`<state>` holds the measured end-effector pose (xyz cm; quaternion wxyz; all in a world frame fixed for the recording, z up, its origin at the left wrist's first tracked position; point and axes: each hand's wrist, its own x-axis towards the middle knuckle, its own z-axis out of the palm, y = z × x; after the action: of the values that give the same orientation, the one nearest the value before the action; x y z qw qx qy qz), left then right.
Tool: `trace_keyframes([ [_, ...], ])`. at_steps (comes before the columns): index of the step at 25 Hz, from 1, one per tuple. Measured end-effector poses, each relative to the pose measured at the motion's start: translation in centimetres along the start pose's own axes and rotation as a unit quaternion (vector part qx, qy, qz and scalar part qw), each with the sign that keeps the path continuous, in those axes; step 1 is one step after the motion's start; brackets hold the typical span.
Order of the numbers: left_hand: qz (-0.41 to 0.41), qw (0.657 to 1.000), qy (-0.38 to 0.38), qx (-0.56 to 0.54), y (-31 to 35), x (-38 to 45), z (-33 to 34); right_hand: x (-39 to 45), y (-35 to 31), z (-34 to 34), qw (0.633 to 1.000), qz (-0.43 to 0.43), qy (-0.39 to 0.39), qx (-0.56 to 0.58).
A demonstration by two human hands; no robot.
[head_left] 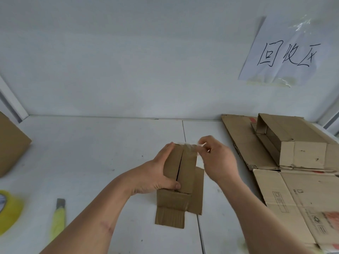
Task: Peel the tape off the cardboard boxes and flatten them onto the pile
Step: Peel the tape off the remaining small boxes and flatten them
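A small brown cardboard box [185,171] stands on the white table in the middle, its near flaps folded open and lying flat toward me. My left hand [156,173] grips its left side, thumb on the top face near the centre seam. My right hand [216,160] pinches a strip of clear tape [189,146] at the box's far top edge, fingers curled. On the right lies the pile of flattened cardboard [293,189], with a partly collapsed box [293,140] on top of it.
A roll of yellow tape [9,211] and a yellow-handled utility knife [58,219] lie at the near left. Another brown box [11,145] stands at the left edge. A paper sign [282,52] is taped to the white wall behind.
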<state>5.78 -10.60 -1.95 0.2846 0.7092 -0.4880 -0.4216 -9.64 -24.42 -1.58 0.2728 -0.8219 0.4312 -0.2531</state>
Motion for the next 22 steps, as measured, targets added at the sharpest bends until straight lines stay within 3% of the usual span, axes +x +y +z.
trace_keyframes([
  [4,0.001,1.0,0.0,-0.011,-0.1,0.0,0.2,-1.1,-0.1,0.4,0.975,-0.131,-0.016,-0.176],
  [7,-0.001,1.0,0.003,-0.013,-0.1,-0.1,0.2,-1.3,-1.2,1.0,0.966,-0.137,-0.048,-0.215],
  [9,0.002,1.0,-0.005,-0.006,0.1,-0.3,0.3,-1.0,-1.1,1.0,0.968,-0.137,-0.022,-0.209],
  [13,0.009,1.0,-0.019,0.009,0.3,-0.6,0.4,0.4,-0.1,-0.6,0.999,0.024,0.005,-0.031],
  [14,0.013,1.0,-0.023,0.013,0.4,-0.6,0.4,0.5,0.1,-0.9,0.999,0.032,0.011,-0.028],
  [18,0.021,0.999,-0.025,0.03,1.0,-0.7,1.0,-0.5,0.2,-0.5,0.994,-0.04,-0.015,-0.105],
  [22,0.02,0.999,-0.02,0.044,1.7,-0.5,1.2,-0.5,-0.5,-0.3,0.988,-0.031,-0.047,-0.142],
])
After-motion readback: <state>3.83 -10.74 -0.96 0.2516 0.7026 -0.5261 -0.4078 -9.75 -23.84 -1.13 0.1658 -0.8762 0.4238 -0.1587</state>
